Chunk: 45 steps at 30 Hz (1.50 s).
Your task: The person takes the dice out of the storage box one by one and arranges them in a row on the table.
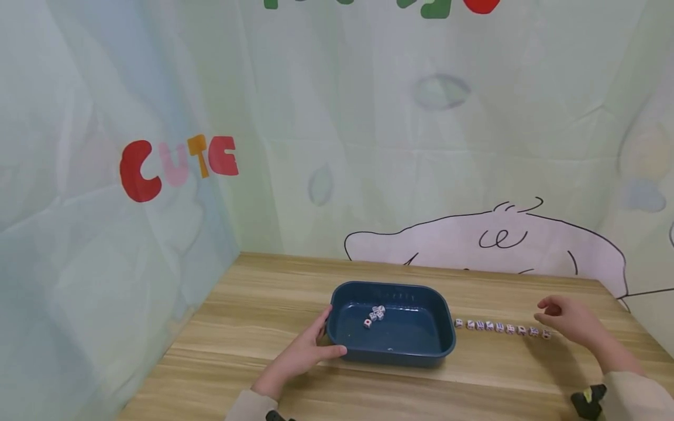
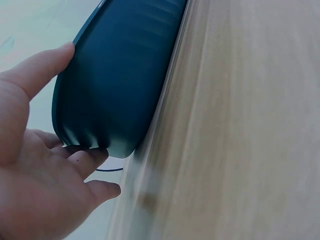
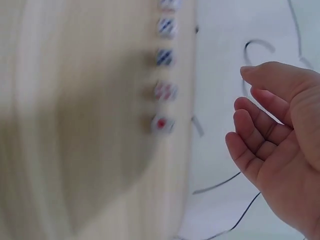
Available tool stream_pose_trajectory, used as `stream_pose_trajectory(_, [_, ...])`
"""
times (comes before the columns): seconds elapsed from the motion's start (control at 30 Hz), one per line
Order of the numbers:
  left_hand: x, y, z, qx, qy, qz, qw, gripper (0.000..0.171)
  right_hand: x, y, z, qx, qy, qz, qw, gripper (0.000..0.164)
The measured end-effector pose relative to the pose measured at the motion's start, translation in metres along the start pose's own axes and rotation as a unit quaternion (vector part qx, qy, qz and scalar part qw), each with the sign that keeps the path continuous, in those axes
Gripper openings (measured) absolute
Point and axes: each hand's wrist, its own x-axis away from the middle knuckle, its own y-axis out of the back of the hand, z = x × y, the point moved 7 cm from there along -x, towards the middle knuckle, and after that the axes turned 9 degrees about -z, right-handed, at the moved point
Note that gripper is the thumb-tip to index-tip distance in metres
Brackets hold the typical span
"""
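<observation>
Gripping the blue tray (image 1: 416,333) by its near left corner, the left hand (image 1: 305,351) is resting its thumb at the near rim while its other fingers are lying along the outer left wall, thumb and fingers standing apart with the corner between them. Five loose dice (image 1: 367,323) are lying inside the tray, to the right of these fingers and well apart from them; the die showing a red spot is sitting nearest to them. Over on the other side, the right hand (image 1: 571,318) is hovering above the wooden table (image 1: 253,316), its fingers curling loosely round bare air, its thumb tip standing a little off from them. A row of nine dice (image 1: 499,327) is stretching leftward from below those fingertips, its first die sitting just beside the tray's right wall and its last one lying under the hand, slightly to the near side of the thumb. In the right wrist view, the end die is showing a blurred red spot and lying apart from every fingertip. The hand's shadow is falling on the wood, and a printed cloth (image 1: 368,146) is hanging beyond both hands' fingers.
</observation>
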Motion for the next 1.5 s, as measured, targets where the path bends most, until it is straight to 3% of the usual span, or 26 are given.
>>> stream_pose_trajectory(0.43, [-0.003, -0.001, 0.002, -0.006, -0.002, 0.001, 1.0000, 0.097, -0.023, -0.006, 0.084, -0.044, 0.038, 0.018, 0.998, 0.031])
stream_pose_trajectory(0.8, [-0.004, 0.000, 0.002, -0.004, -0.005, -0.001, 1.0000, 0.097, -0.033, -0.025, 0.155, -0.092, 0.092, 0.036, 0.991, 0.018])
stream_pose_trajectory(1.2, [-0.002, 0.001, 0.001, -0.006, 0.000, -0.002, 1.0000, 0.096, -0.037, -0.062, 0.209, -0.118, 0.131, 0.080, 0.981, 0.018])
stream_pose_trajectory(1.5, [-0.002, 0.001, 0.003, -0.010, 0.000, -0.003, 1.0000, 0.097, -0.038, -0.087, 0.231, -0.131, 0.148, 0.094, 0.976, 0.022])
